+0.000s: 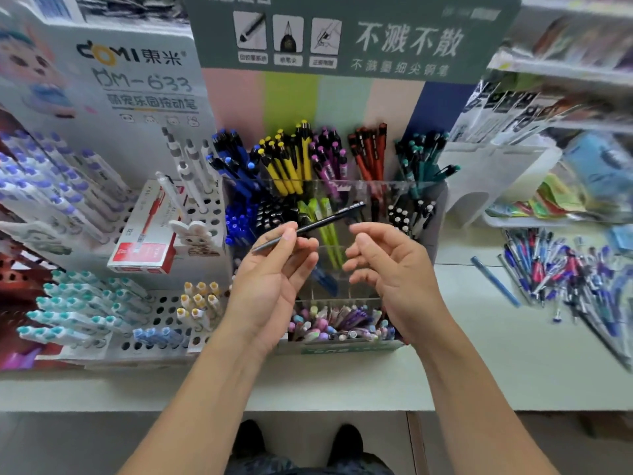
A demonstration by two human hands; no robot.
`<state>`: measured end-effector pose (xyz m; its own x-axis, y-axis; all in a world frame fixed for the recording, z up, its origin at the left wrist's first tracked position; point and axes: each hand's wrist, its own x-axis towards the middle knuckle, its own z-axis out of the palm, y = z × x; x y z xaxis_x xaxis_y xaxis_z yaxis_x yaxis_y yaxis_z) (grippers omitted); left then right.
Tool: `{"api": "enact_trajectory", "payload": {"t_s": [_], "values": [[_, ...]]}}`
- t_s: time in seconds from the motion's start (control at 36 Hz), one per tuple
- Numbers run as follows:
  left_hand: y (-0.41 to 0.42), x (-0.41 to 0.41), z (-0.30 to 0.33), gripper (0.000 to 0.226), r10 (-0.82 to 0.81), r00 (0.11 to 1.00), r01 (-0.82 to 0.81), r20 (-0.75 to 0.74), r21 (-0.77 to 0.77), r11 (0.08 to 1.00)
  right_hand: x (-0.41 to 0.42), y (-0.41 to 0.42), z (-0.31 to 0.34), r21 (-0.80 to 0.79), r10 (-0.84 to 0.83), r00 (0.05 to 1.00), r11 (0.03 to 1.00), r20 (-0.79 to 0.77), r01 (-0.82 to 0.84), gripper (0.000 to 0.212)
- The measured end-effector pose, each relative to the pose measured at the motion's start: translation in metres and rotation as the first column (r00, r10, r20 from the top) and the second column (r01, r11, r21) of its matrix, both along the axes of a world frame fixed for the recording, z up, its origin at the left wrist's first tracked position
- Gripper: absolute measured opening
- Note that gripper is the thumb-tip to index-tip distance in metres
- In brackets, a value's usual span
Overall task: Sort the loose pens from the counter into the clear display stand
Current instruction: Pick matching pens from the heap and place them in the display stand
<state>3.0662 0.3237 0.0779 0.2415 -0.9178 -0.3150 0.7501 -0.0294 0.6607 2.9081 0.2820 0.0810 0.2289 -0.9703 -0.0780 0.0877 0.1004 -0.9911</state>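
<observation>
My left hand (274, 265) pinches a thin black pen (329, 219) between thumb and fingertips, held slanted above the clear display stand (424, 197). My right hand (387, 262) hovers beside it, palm up, fingers loosely curled, holding nothing. The stand's tiered compartments hold blue, yellow, purple, red, teal, black and green pens. A heap of loose pens (561, 275) lies on the counter at the right.
A white perforated pen rack (161, 323) with teal and purple pens stands at the left, with a red pen box (144, 248) on it. A white holder (493, 180) and packaged goods sit at the right. The pale counter (496, 354) ends near my feet.
</observation>
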Motion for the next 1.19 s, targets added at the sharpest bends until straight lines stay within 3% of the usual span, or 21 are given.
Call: {"api": "enact_trajectory", "payload": {"t_s": [0.11, 0.22, 0.31, 0.42, 0.53, 0.64, 0.81, 0.94, 1.03, 1.11, 1.19], "values": [[0.006, -0.008, -0.005, 0.014, -0.059, 0.991, 0.061, 0.117, -0.014, 0.998, 0.011, -0.003, 0.002, 0.098, -0.103, 0.983, 0.991, 0.153, 0.089, 0.018], [0.01, -0.003, -0.008, 0.023, -0.101, 0.969, 0.104, 0.227, -0.004, 0.995, 0.014, -0.01, 0.008, -0.028, -0.117, 0.987, 0.992, 0.108, 0.121, 0.009], [0.012, 0.01, -0.012, 0.042, -0.065, 0.928, 0.056, 0.367, 0.036, 0.998, 0.009, -0.019, 0.02, -0.272, -0.178, 0.982, 0.95, -0.064, 0.154, 0.012], [0.015, 0.03, -0.019, 0.032, -0.05, 0.842, -0.003, 0.537, 0.096, 0.995, 0.02, -0.03, 0.031, -0.479, -0.122, 0.903, 0.872, -0.411, -0.1, 0.014], [0.017, 0.038, -0.02, 0.028, -0.067, 0.782, 0.011, 0.619, 0.093, 0.996, 0.048, -0.039, 0.026, -0.508, -0.122, 0.711, 0.782, -0.693, -0.361, 0.016], [0.016, 0.044, -0.026, 0.029, -0.051, 0.649, -0.002, 0.759, 0.069, 0.998, 0.069, -0.038, 0.011, -0.504, -0.166, 0.617, 0.752, -0.769, -0.425, 0.039], [0.018, 0.041, -0.036, 0.037, -0.052, 0.54, 0.036, 0.84, 0.039, 0.999, 0.08, -0.02, -0.03, -0.664, -0.391, 0.643, 0.705, -0.659, -0.251, 0.043], [0.016, 0.032, -0.047, 0.04, -0.022, 0.545, 0.039, 0.838, 0.001, 0.999, 0.083, -0.009, -0.033, -0.566, -0.246, 0.825, 0.818, -0.509, -0.105, 0.046], [0.017, 0.022, -0.05, 0.032, 0.039, 0.546, -0.054, 0.837, -0.012, 0.998, 0.072, -0.001, -0.028, -0.494, -0.197, 0.859, 0.867, -0.472, -0.073, 0.044], [0.015, 0.003, -0.046, 0.017, 0.143, 0.484, -0.213, 0.863, -0.042, 0.976, 0.042, 0.006, -0.02, -0.527, -0.291, 0.858, 0.849, -0.424, 0.028, 0.032], [0.011, -0.031, -0.044, 0.018, 0.124, 0.579, -0.136, 0.806, -0.055, 0.989, -0.008, 0.013, -0.016, -0.543, -0.425, 0.821, 0.822, -0.381, 0.173, 0.02]]}}
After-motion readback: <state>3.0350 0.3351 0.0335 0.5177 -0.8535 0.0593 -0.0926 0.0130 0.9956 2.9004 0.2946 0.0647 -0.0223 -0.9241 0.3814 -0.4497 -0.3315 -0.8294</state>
